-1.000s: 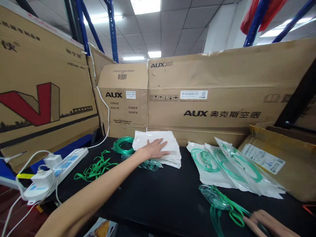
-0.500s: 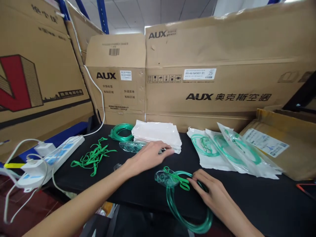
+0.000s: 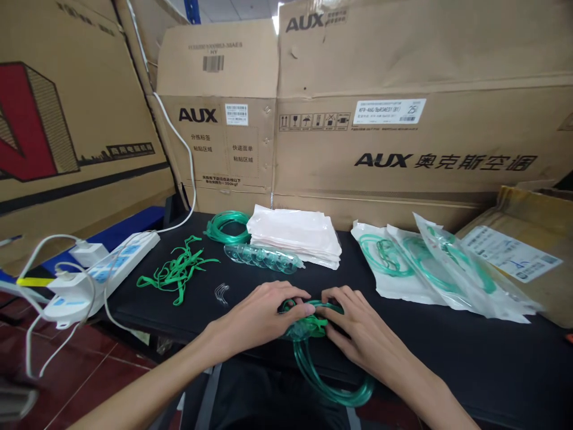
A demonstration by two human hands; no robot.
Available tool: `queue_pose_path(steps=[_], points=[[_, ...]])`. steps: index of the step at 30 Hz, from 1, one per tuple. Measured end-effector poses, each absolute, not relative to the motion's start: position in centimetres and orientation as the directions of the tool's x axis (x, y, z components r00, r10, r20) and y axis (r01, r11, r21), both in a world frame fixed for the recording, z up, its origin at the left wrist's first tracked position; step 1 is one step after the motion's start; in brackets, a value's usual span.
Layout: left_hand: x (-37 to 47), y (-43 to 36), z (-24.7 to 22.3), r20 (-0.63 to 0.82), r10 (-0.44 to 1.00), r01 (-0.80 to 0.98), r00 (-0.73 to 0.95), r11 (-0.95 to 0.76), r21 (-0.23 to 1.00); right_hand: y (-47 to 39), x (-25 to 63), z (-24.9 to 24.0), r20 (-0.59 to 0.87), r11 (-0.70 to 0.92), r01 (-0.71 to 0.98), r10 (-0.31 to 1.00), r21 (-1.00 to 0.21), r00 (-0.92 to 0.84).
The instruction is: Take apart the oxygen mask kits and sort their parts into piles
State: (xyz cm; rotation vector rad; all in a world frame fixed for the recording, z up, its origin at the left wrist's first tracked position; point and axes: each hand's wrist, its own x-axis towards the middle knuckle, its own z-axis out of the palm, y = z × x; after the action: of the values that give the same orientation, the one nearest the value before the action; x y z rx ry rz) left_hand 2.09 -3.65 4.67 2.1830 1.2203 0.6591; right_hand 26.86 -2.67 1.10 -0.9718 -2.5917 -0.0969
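l. hand gripping mask, r. hand gripping coiled tubing, nr front edge of surface; pouch stack nr back edge.

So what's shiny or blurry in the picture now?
Head view: light glints off the green tube and the clear bags; the same view shows blurry writing near the top of the leftmost box, while the big AUX letters look sharp.

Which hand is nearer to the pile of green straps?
Left. The left hand is to the right of the pile of green straps, nearer the person; the right hand is farther right.
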Motion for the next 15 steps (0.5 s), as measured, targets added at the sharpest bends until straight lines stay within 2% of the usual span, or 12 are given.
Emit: queue_pose_path(steps=[3, 5, 10, 12, 15], points=[[2.3, -3.8, 4.9, 0.161, 0.854, 0.584, 0.495, -0.464, 0.666, -2.5, 26.7, 0.6, 0.373, 0.774, 0.631, 0.600, -0.050, -0.707], [2.4, -3.7, 5.0, 0.123, 0.851, 0.552, 0.510, -0.434, 0.712, -2.4, 26.5, 0.2, 0.386, 0.781, 0.622, 0.589, -0.049, -0.709], [2.3, -3.0, 5.1, -0.090, 0.848, 0.408, 0.523, -0.156, 0.899, -2.8, 26.1, -0.2, 0.426, 0.773, 0.628, 0.600, -0.091, -0.677], [2.3, -2.6, 5.1, -0.166, 0.831, 0.397, 0.531, -0.071, 0.915, -2.9, 26.1, -0.2, 0.443, 0.761, 0.640, 0.613, -0.109, -0.654], [2.6, -2.3, 5.1, -0.231, 0.803, 0.472, 0.549, -0.070, 0.879, -2.9, 26.1, -0.1, 0.434, 0.764, 0.635, 0.613, -0.116, -0.660]])
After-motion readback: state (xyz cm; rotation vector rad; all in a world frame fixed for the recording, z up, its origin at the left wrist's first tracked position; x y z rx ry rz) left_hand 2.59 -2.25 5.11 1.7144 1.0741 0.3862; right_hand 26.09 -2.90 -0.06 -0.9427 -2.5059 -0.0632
